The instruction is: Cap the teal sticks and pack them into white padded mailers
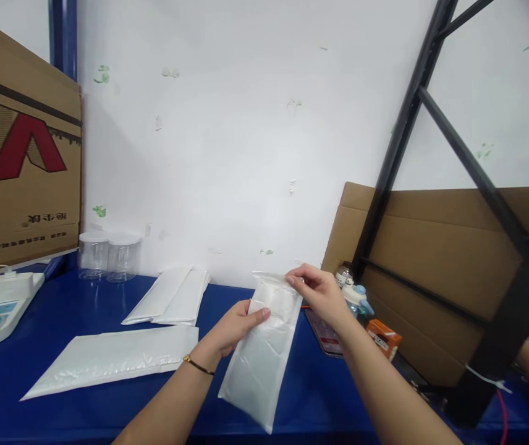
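A white padded envelope (259, 358) is held up, tilted, over the blue table in the middle of the head view. My left hand (235, 326) grips its left edge, thumb across the front and fingers behind it. At the top right corner, my right hand (319, 290) pinches the envelope's edge between thumb and fingers. Another white padded envelope (120, 358) lies flat to the left of my left hand. Behind that one, a small stack of white envelopes (172, 296) rests near the wall.
Two clear lidded jars (123, 256) and a white power strip (5, 303) stand left, by a large cardboard box (23, 154). On the right are a phone (324, 334), an orange box (384, 338), a blue-topped bottle (357, 296) and a black metal frame (398, 136). Another person's arm shows far right.
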The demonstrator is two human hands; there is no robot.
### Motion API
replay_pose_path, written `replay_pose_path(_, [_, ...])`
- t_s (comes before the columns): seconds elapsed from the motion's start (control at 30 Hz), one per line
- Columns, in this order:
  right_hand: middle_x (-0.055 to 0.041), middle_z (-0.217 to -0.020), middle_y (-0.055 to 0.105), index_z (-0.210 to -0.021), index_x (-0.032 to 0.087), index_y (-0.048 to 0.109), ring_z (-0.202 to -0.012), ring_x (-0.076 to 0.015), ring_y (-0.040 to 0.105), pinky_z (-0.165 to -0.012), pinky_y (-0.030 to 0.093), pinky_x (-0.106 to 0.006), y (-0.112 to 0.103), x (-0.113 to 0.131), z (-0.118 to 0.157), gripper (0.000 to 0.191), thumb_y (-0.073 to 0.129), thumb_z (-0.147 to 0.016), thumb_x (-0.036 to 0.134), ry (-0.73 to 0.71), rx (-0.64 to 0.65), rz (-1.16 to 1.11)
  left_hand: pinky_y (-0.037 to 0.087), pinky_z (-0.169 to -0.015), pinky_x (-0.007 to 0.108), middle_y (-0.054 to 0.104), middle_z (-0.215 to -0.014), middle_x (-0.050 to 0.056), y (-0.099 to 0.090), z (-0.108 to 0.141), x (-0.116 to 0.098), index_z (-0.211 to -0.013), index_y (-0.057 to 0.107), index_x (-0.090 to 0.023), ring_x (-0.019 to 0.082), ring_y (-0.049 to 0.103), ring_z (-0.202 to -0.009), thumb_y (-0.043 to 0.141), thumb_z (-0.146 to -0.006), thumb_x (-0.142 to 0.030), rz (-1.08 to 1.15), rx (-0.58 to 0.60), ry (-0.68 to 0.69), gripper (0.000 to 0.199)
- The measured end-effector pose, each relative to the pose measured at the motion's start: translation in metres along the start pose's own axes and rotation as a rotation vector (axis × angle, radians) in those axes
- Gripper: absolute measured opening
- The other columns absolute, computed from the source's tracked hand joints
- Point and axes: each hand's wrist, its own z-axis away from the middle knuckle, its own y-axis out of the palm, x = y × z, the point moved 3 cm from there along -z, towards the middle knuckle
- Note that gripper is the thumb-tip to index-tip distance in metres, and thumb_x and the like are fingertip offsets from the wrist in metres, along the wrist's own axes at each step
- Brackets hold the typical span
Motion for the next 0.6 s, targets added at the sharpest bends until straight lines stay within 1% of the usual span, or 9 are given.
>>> replay_pose_path(0.13, [-0.0109, -0.113, 0.059, -0.104, 0.021, 0.067, -0.107, -0.0263, 0.051, -0.090, 0.039, -0.040, 0.012, 0.024, 0.020, 0.037, 0.056, -0.078, 0.046, -0.204, 0.370, -0.174, 0.045, -0.055, 0.023, 0.064, -0.066, 0.004, -0.001, 0.006, 0.018, -0.087, 0.062, -0.010, 0.013, 0.058, -0.054, 0.069, -0.071, -0.038, 0.232, 0.140, -0.136, 0.033])
replay_pose_path(0.2, [-0.0107, -0.114, 0.060, -0.107, 0.022, 0.065, -0.116, -0.0280, 0.044, -0.095, 0.035, -0.042, 0.019, 0.031, 0.026, 0.039, 0.062, -0.075, 0.042, -0.225, 0.486, -0.184, 0.044, -0.046, 0.022, 0.060, -0.058, 0.001, 0.003, 0.012, 0.030, -0.085, 0.061, -0.012, 0.011, 0.055, -0.044, 0.065, -0.072, -0.044, 0.341, 0.270, -0.239, 0.035])
replay_pose_path(0.27, [-0.0095, -0.100, 0.066, -0.098, 0.020, 0.068, -0.106, -0.0265, 0.052, -0.088, 0.041, -0.038, 0.028, 0.029, 0.028, 0.029, 0.064, -0.075, 0.037, -0.159, 0.556, -0.186, 0.043, -0.041, 0.022, 0.057, -0.057, 0.000, 0.008, 0.024, 0.039, -0.087, 0.060, -0.013, 0.012, 0.054, -0.040, 0.059, -0.076, -0.046, 0.408, 0.407, -0.364, 0.035])
replay_pose_path(0.33, [-0.0066, -0.083, 0.067, -0.086, 0.017, 0.069, -0.082, -0.0213, 0.060, -0.072, 0.046, -0.031, 0.039, 0.017, 0.028, 0.023, 0.058, -0.080, 0.036, -0.031, 0.556, -0.215, 0.047, -0.046, 0.025, 0.062, -0.069, 0.003, 0.007, 0.041, 0.040, -0.099, 0.058, -0.015, 0.015, 0.060, -0.051, 0.055, -0.080, -0.042, 0.439, 0.463, -0.435, 0.033])
replay_pose_path(0.4, [-0.0040, -0.076, 0.065, -0.083, 0.015, 0.067, -0.068, -0.0170, 0.058, -0.060, 0.044, -0.026, 0.051, -0.002, 0.027, 0.026, 0.055, -0.082, 0.039, 0.099, 0.459, -0.241, 0.050, -0.056, 0.031, 0.064, -0.098, 0.013, -0.003, 0.063, 0.033, -0.114, 0.053, -0.013, 0.024, 0.065, -0.074, 0.045, -0.081, -0.057, 0.460, 0.464, -0.485, 0.056])
replay_pose_path(0.47, [-0.0036, -0.078, 0.065, -0.087, 0.015, 0.065, -0.068, -0.0166, 0.057, -0.059, 0.043, -0.025, 0.066, -0.025, 0.027, 0.029, 0.055, -0.081, 0.041, 0.185, 0.313, -0.254, 0.050, -0.068, 0.039, 0.060, -0.110, 0.018, -0.025, 0.087, 0.019, -0.119, 0.051, -0.010, 0.030, 0.063, -0.085, 0.036, -0.069, -0.078, 0.534, 0.314, -0.413, 0.086])
replay_pose_path(0.5, [-0.0037, -0.076, 0.065, -0.086, 0.014, 0.064, -0.066, -0.0164, 0.056, -0.058, 0.042, -0.024, 0.076, -0.036, 0.028, 0.030, 0.055, -0.080, 0.042, 0.219, 0.244, -0.261, 0.049, -0.075, 0.043, 0.059, -0.113, 0.017, -0.040, 0.098, 0.011, -0.122, 0.049, -0.011, 0.032, 0.061, -0.091, 0.034, -0.068, -0.080, 0.534, 0.191, -0.339, 0.089])
replay_pose_path(0.53, [-0.0039, -0.075, 0.065, -0.085, 0.014, 0.064, -0.064, -0.0165, 0.056, -0.056, 0.042, -0.024, 0.088, -0.047, 0.029, 0.032, 0.055, -0.079, 0.044, 0.253, 0.171, -0.269, 0.047, -0.080, 0.043, 0.058, -0.115, 0.017, -0.057, 0.109, 0.001, -0.125, 0.045, -0.013, 0.032, 0.059, -0.097, 0.034, -0.070, -0.078, 0.513, 0.013, -0.182, 0.086])
replay_pose_path(0.6, [-0.0042, -0.071, 0.064, -0.081, 0.014, 0.063, -0.062, -0.0168, 0.054, -0.053, 0.041, -0.024, 0.119, -0.062, 0.031, 0.034, 0.055, -0.077, 0.046, 0.312, 0.041, -0.295, 0.045, -0.084, 0.045, 0.057, -0.118, 0.017, -0.091, 0.132, -0.016, -0.130, 0.039, -0.014, 0.033, 0.057, -0.102, 0.040, -0.067, -0.077, 0.386, -0.297, 0.016, 0.089])
